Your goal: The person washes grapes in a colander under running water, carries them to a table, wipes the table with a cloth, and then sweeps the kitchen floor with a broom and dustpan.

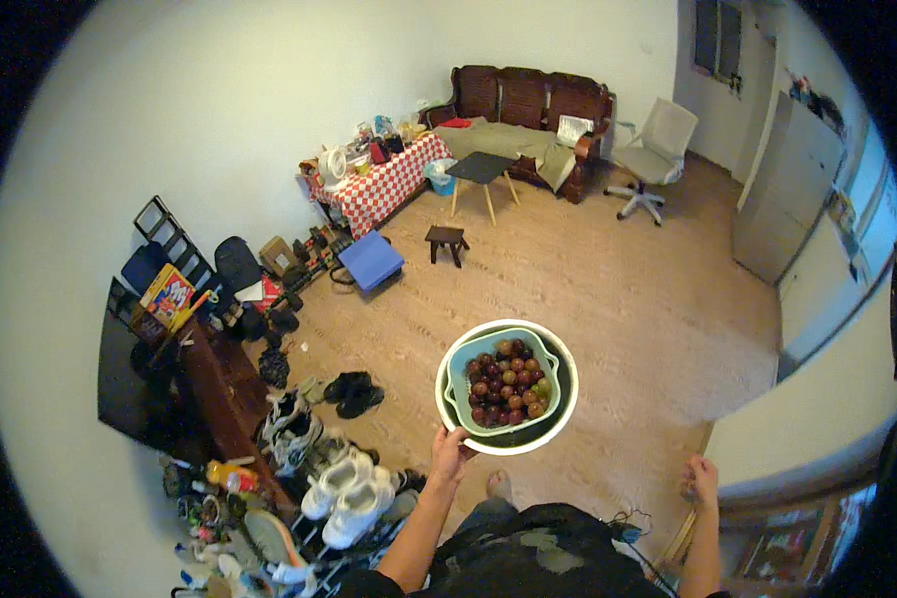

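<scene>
My left hand (450,454) grips the near left rim of a round white-rimmed basin (570,374). Inside the basin sits a light green plastic basket (460,404) with two handles, holding many round red, purple and greenish fruits (508,381) that look like grapes or plums. Off to the right, apart from the basin, my right hand (701,478) hangs near the wall with its fingers curled; whether anything is inside them cannot be told.
Shoes (351,497) crowd a rack at the lower left. Beyond stand a small dark stool (445,235), a black-topped table (483,167), a wooden sofa (523,97), a swivel chair (650,146) and a blue box (371,260). A refrigerator (785,187) stands right.
</scene>
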Action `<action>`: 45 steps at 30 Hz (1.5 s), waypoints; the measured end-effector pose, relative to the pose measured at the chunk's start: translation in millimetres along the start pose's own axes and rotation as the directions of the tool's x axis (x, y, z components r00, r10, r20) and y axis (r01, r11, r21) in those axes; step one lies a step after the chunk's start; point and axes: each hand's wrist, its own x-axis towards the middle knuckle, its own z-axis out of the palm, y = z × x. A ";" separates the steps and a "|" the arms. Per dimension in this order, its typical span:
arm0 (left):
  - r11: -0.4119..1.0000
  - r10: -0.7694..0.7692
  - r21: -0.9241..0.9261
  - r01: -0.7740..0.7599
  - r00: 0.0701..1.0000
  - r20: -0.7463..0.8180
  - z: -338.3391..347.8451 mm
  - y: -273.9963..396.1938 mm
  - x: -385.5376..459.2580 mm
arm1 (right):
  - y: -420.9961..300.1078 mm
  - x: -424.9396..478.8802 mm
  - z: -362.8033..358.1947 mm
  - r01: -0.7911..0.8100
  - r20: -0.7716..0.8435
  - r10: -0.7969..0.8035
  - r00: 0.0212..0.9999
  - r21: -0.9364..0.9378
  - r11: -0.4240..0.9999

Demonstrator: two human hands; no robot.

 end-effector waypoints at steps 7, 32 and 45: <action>1.000 0.012 0.020 -0.013 0.998 0.054 83.4 77.8 236.9 | -73.0 155.6 98.1 -0.106 -0.090 0.128 0.988 0.222 0.969; 0.995 -0.077 -0.061 0.080 0.996 0.050 333.4 152.4 941.2 | -512.9 830.4 574.7 -0.020 0.498 -0.012 0.867 0.060 0.998; 0.991 -0.134 0.018 0.133 0.975 0.175 435.2 193.5 1264.5 | -604.1 1125.3 724.4 -0.037 0.485 0.020 0.875 0.026 0.999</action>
